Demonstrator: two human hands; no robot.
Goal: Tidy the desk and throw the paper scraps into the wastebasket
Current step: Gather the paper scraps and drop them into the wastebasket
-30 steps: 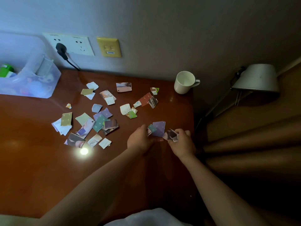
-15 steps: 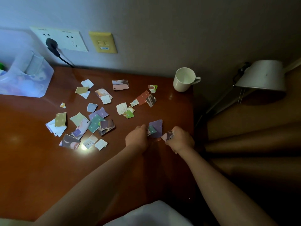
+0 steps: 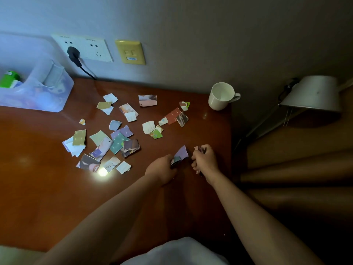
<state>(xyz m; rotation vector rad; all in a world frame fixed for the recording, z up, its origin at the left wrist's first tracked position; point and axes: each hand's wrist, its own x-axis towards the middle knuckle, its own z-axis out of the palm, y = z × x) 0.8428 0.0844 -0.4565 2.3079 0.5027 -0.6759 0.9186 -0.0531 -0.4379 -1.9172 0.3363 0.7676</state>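
Gathering step. Left hand (image 3: 162, 169), fingers pinching a purple scrap (image 3: 182, 152) in front of the mug (image 3: 221, 96); right hand (image 3: 205, 160) curled round a wad (image 3: 199, 149). Most scraps (image 3: 114, 138) lie left of the mug on the desk (image 3: 57, 188). Wastebasket unseen. Next, I reckon: collect those.

Dim room; one small glare spot on the glossy table (image 3: 47, 197), deep shadow lower right, edges bowed.

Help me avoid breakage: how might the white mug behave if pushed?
The white mug looks rigid, probably breakable ceramic. Upright on the glossy desk, it should slide rather than tip. It stands near the right edge; pushing rightward risks a fall.
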